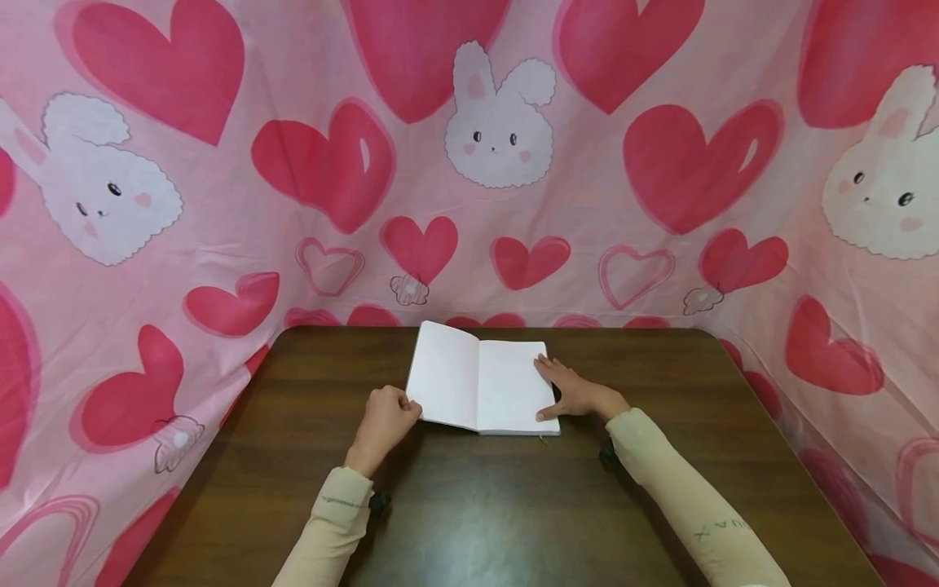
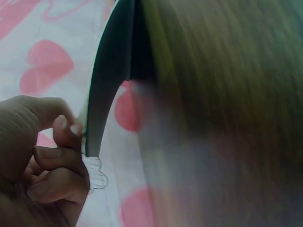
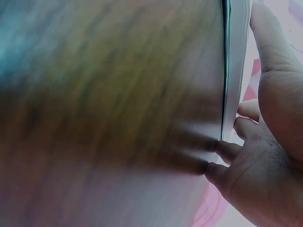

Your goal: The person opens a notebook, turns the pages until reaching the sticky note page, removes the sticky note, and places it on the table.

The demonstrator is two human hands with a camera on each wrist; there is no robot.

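Observation:
An open notebook (image 1: 511, 379) with blank white pages lies on the table. Its left side (image 1: 443, 377) tilts up off the wood, its lower left corner pinched between the thumb and fingers of my left hand (image 1: 385, 422). The left wrist view shows the dark cover (image 2: 110, 61) raised and curving beside the curled fingers (image 2: 61, 182). My right hand (image 1: 575, 393) is spread along the notebook's right edge, fingertips and thumb resting on the right page. Seen from the right wrist, the thick page block (image 3: 236, 71) runs beside the extended thumb (image 3: 270, 38), and some fingers touch the tabletop.
The brown wooden table (image 1: 469, 505) has rounded far corners. A pink cloth (image 1: 587, 196) with hearts and rabbit faces hangs behind it and along both sides. A thin ribbon end (image 1: 543, 440) pokes out below the notebook's bottom edge.

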